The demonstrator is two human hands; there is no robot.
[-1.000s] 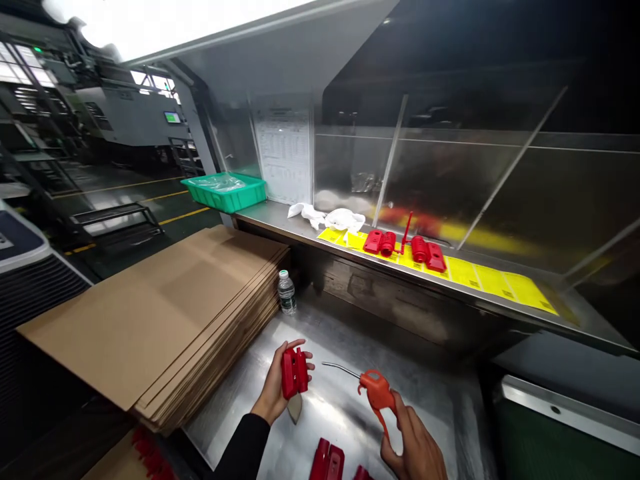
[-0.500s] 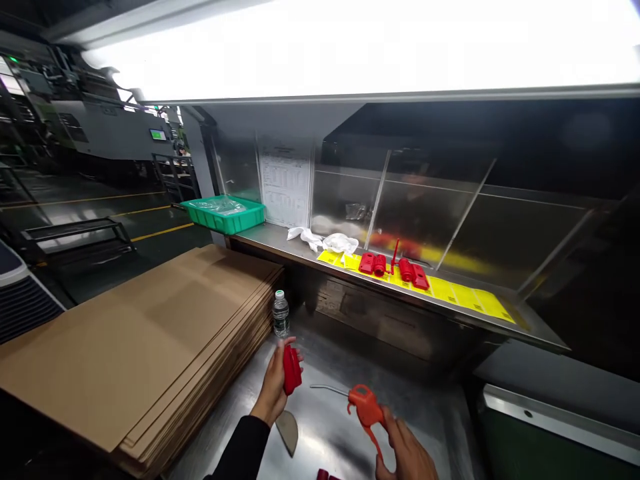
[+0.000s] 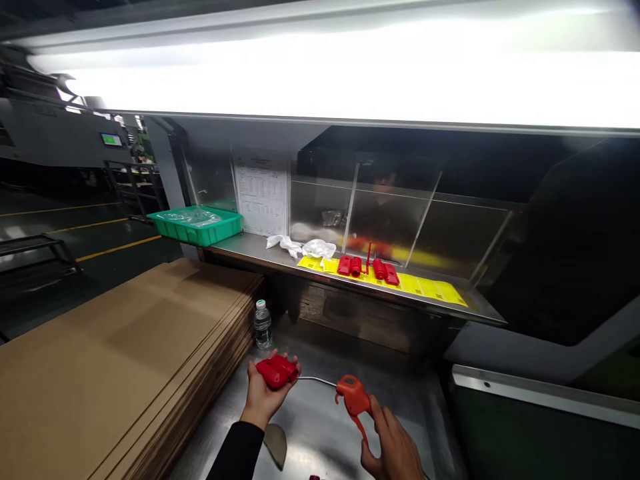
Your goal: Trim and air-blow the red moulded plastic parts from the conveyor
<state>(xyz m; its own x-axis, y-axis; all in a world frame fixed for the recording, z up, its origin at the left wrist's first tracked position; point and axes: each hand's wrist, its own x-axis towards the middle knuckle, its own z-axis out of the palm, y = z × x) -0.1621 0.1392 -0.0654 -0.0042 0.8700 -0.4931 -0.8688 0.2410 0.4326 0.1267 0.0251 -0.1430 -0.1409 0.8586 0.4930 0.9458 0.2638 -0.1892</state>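
Down at the steel table [image 3: 400, 377], we've got both hands up in front of us, and the layout is pretty easy to read. Our left hand [image 3: 265, 393] is palm up with the fingers curled in at the edge, cradling a chunky red plastic part [image 3: 277, 371] that lies roughly crosswise on the palm. Our right hand [image 3: 393, 447] is closed around an orange-red air blow gun [image 3: 354, 397], with the fingers wrapped near its body and the grip hanging down.

The key bit here: the gun's thin metal nozzle [image 3: 315, 379] runs nearly level from right to left, with its tip right by the red part, so the left hand is the nearer one to that tip. We can't quite tell whether they're touching, but there's barely any gap. Below the left wrist and black sleeve [image 3: 235, 453] sits a grey leaf-shaped piece [image 3: 275, 443]; hard to say what it is from here.

To the left, a tall stack of cardboard sheets [image 3: 125, 360] has a water bottle [image 3: 263, 325] standing just past its corner. Up on the steel shelf [image 3: 440, 300], more red parts [image 3: 350, 266] sit on a strip of yellow labels [image 3: 385, 281], beside a white cloth [image 3: 300, 247] and a green crate [image 3: 195, 227].
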